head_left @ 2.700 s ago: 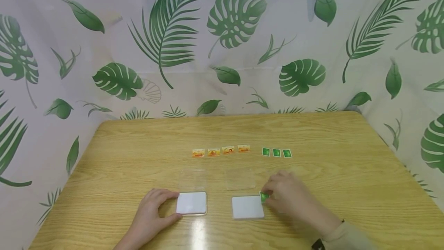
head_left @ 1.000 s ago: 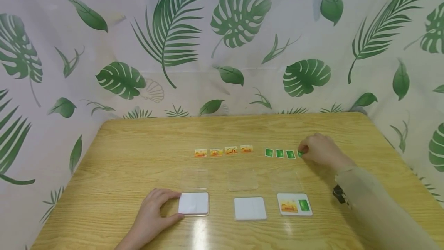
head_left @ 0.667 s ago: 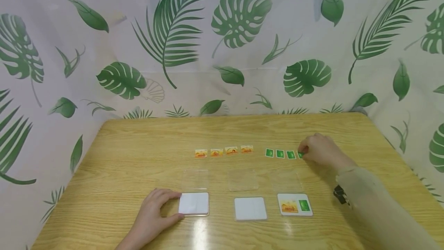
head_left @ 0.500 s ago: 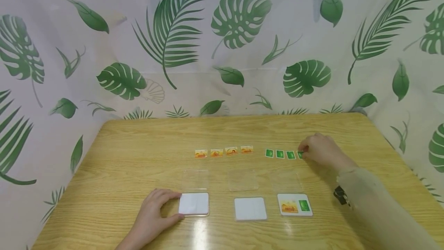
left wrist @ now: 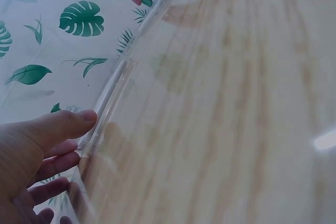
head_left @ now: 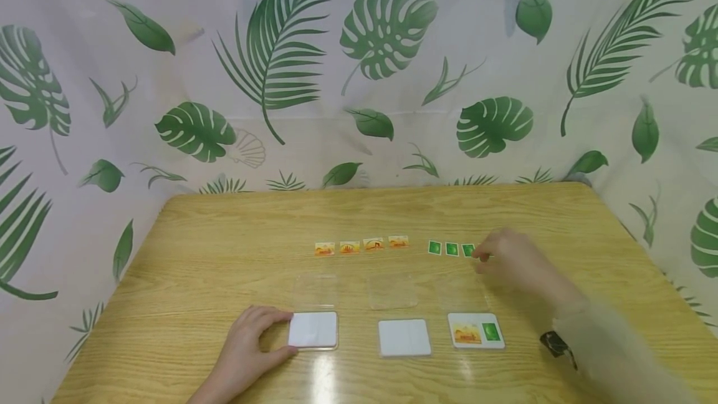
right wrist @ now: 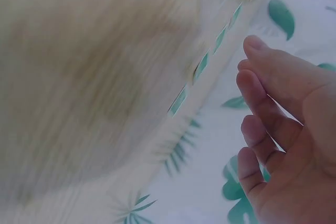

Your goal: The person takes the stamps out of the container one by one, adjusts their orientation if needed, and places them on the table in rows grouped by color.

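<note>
Presently, on the wooden table (head_left: 224, 229), my right hand (head_left: 518, 264) hangs with fingers loosely bent; my left hand (head_left: 247, 341) grips the leftmost white card (head_left: 314, 329) by its left corners. Right of four orange pieces (head_left: 349, 247), small green pieces (head_left: 452, 249) lie beside my right hand.

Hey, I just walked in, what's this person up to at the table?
Someone is working with both hands at a wooden table. The left hand holds the left white card by its left side. The right hand, blurred, is at the right end of the green row; whether it holds anything isn't clear. The middle card is plain white, while the right card shows an orange picture and a green one.
</note>
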A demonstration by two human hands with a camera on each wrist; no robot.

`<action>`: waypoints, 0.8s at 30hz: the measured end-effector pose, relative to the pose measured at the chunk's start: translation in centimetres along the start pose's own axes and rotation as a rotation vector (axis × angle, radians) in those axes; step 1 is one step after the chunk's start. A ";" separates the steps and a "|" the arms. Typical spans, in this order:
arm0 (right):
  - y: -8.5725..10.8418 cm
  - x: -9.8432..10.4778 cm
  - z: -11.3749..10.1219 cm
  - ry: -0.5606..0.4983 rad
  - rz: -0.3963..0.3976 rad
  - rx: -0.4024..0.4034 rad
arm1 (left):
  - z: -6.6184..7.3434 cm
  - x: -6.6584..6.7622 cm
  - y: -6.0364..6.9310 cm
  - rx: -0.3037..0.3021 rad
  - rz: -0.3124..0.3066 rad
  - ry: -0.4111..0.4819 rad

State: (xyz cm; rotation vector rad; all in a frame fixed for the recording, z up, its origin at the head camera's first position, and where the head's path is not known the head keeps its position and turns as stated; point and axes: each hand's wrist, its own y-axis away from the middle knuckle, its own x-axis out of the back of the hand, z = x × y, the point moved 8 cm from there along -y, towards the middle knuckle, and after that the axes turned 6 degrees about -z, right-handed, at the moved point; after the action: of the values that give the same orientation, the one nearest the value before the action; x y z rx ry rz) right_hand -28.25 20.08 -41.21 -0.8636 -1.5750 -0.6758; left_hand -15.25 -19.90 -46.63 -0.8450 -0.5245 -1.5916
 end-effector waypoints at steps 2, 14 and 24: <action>0.5 -0.2 -0.9 -0.018 -0.009 -0.005 | 0.0 0.0 0.0 -0.006 0.005 -0.004; 3.2 -1.5 -5.7 -0.087 -0.052 0.085 | -0.1 -0.2 0.2 -0.042 0.025 -0.013; 5.3 -2.2 -7.7 -0.092 -0.064 0.124 | 0.1 -0.1 0.2 -0.046 0.025 -0.019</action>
State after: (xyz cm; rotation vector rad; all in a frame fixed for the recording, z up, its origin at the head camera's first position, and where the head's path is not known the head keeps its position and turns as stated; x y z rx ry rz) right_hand -19.44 16.43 -42.24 -0.7646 -1.7148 -0.5834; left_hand -15.06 -19.83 -46.70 -0.8986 -0.4907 -1.5796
